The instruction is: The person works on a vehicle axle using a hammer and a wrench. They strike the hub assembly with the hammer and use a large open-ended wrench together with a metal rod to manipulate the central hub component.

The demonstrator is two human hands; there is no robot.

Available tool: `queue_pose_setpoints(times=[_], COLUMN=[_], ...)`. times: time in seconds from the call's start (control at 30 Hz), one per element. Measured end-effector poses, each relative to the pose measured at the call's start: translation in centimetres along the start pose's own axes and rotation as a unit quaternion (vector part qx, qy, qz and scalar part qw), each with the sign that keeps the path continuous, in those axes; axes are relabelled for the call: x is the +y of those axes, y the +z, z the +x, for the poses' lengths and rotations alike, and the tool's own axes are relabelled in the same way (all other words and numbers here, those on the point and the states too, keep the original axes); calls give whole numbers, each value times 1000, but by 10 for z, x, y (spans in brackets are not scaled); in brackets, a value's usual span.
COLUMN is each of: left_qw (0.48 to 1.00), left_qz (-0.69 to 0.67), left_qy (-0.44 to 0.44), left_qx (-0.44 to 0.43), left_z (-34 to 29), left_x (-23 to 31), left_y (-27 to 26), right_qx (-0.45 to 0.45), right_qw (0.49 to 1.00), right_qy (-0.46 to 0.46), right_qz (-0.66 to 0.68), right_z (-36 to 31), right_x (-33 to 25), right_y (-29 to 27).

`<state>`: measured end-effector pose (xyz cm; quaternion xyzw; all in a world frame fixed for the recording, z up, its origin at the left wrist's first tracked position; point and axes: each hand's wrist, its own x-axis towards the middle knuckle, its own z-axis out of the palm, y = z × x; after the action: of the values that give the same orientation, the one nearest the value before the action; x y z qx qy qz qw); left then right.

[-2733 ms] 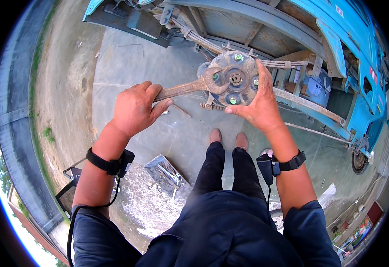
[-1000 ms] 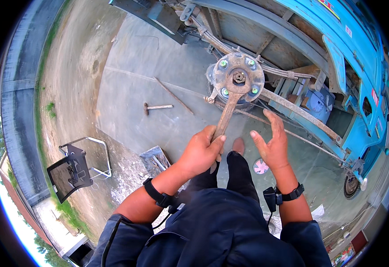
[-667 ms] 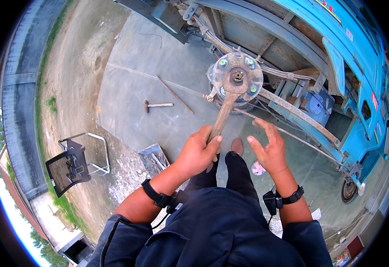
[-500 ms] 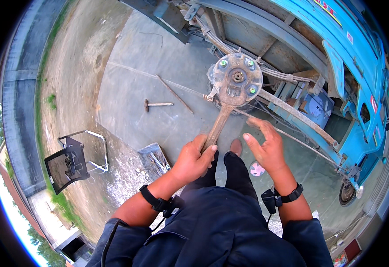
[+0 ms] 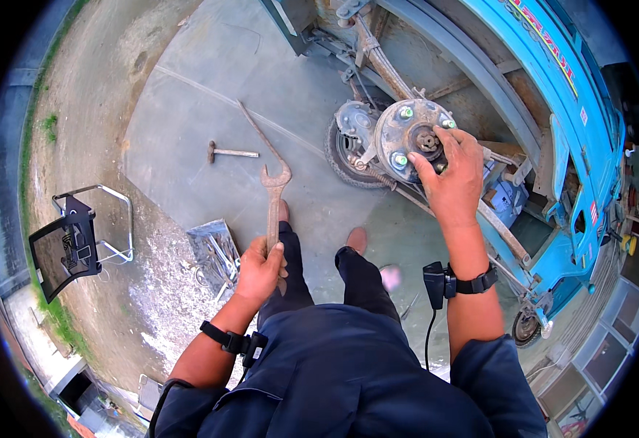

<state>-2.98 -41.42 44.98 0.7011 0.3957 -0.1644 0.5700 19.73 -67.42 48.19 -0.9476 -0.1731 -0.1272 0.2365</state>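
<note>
Wrench (image 5: 273, 208): off hub (image 5: 408, 133), now well left of it
Left hand (image 5: 259, 270): away with it
Right hand (image 5: 457, 177): back at hub, near centre

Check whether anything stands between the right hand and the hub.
Nothing visible does: the right hand is at the hub, its fingers by the centre nut. The left hand holds the wrench aside.

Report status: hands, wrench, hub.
Left hand grips wrench, apart from hub. Right hand at hub face, thumb and fingers spread, contact unclear. Right hand partly hides hub.
</note>
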Motion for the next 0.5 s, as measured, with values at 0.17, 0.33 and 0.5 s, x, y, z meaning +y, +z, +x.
queue_pose_setpoints(times=[0.17, 0.33, 0.5], left_qw=[998, 995, 995], left_qz=[-17, 0, 24], left_qy=[-48, -87, -89], left_qx=[-32, -47, -49], left_z=[54, 108, 155], left_x=[-36, -68, -89], left_y=[-36, -82, -125], right_qx=[-5, -34, -93], right_qw=[1000, 996, 983], right_qy=[25, 40, 39], right_qz=[-14, -78, -156], right_z=[1, 6, 27], right_x=[0, -11, -30], right_y=[-1, -1, -9])
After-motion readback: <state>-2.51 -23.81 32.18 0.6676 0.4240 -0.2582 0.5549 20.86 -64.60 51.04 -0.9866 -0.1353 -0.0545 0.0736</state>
